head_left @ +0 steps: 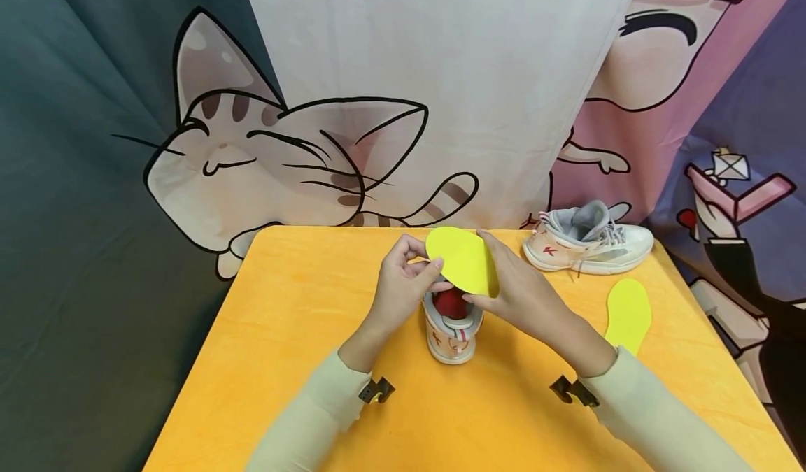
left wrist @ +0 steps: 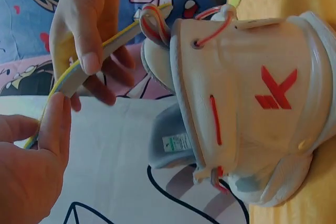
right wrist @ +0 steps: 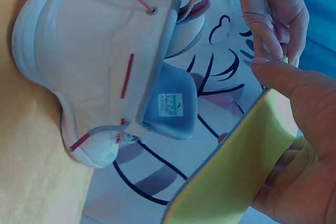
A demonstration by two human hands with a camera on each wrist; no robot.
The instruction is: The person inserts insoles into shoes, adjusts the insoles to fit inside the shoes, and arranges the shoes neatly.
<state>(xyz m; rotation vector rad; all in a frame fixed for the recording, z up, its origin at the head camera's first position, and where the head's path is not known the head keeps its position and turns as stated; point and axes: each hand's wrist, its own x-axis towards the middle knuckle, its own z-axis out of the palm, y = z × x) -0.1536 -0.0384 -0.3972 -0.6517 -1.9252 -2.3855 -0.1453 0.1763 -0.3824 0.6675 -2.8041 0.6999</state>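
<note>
Our left hand (head_left: 401, 284) pinches one edge of a yellow shoe insole (head_left: 462, 257) and our right hand (head_left: 524, 282) grips the other between thumb and fingers, apparently keeping it flexed and steady. Below both hands, a white K-logo sneaker (head_left: 448, 349) stands upright, heel towards us.

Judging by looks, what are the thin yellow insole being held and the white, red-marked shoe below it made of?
Held insole: perhaps matte foam with a fabric face; it bends and shows a grey backing behind textured yellow.
Shoe below: probably synthetic leather, satin-smooth, with no visible weave; real leather possible.
</note>
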